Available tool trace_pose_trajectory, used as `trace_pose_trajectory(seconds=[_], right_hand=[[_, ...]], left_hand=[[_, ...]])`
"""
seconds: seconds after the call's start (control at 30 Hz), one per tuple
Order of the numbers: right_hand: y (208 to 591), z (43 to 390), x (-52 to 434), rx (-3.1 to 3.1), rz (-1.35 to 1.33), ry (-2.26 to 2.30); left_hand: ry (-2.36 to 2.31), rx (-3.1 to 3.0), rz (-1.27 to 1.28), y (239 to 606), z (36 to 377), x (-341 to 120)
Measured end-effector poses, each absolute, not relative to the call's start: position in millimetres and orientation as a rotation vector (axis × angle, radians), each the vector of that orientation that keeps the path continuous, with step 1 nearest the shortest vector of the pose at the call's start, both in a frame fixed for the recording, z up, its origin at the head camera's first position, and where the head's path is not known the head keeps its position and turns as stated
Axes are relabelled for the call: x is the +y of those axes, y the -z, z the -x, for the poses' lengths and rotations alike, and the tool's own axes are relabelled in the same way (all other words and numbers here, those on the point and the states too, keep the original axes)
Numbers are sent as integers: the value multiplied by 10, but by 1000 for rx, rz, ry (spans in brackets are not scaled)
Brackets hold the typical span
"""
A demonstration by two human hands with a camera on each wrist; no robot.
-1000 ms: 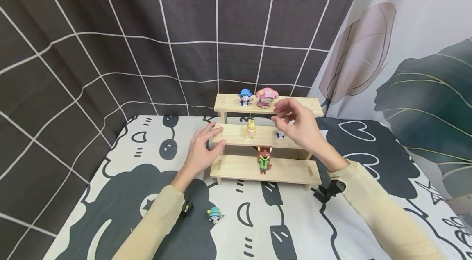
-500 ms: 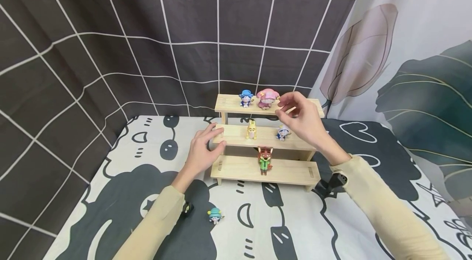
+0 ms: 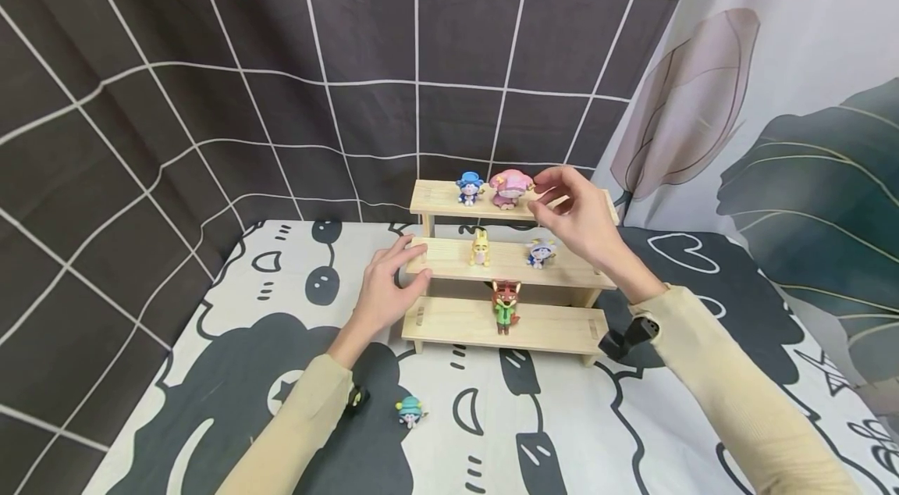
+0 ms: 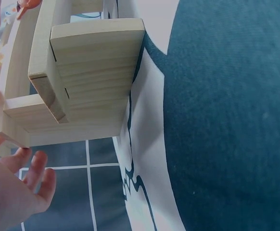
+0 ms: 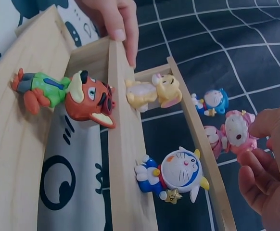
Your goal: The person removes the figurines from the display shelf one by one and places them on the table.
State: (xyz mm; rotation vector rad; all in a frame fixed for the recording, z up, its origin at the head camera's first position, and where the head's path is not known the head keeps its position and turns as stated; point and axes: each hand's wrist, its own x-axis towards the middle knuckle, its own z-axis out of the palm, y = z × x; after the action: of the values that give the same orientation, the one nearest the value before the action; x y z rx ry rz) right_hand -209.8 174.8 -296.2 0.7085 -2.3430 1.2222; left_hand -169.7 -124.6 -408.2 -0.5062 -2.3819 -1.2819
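Observation:
My left hand [image 3: 386, 272] grips the left end of the middle tier of a three-tier wooden display shelf [image 3: 449, 321], thumb at the front edge; the other fingers hang loosely behind it. My right hand [image 3: 577, 214] is at the top tier, fingers loosely bent, fingertips right beside a pink figurine [image 3: 510, 188] with a big hood. In the right wrist view its index finger overlaps the edge of the pink figurine [image 5: 238, 130]. Left of it stands a blue-hatted figurine [image 3: 469, 188]. The middle tier bears a yellow rabbit figurine [image 3: 480, 249] and a white-and-blue figurine [image 3: 540, 254].
A fox figurine [image 3: 505, 308] in a green jacket stands on the bottom tier. On the patterned bedding [image 3: 449, 464] in front lies a teal-hatted figurine [image 3: 410, 411]. A dark grid curtain [image 3: 351, 26] hangs behind the shelf, a leaf-print curtain [image 3: 794, 159] at the right.
My right hand has shifted slightly right and up, baring more of the white-and-blue figurine. The left hand stays at the shelf's end, and the figurines keep their places.

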Motion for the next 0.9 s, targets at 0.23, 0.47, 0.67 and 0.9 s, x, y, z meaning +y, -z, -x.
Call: trace_pose_trajectory(seconds=[0.23,0.47,0.67,0.9], right_hand=[[2977,2159,1753,-2360,-702,-1195],[2982,2189,1761,-2352,-703,-1182],[2990,2235,1763,-2348,-686,-1166],[2992,2292,1731,-2353,-694,-1173]], left_hand=[[1292,-2396,498,4081,1687,-1252],[1285,-2406,493,4093,1701,-1256],[1288,-2404,494,4089,1707,-1254],[1282,-2402,495,4082,1701,-1251]])
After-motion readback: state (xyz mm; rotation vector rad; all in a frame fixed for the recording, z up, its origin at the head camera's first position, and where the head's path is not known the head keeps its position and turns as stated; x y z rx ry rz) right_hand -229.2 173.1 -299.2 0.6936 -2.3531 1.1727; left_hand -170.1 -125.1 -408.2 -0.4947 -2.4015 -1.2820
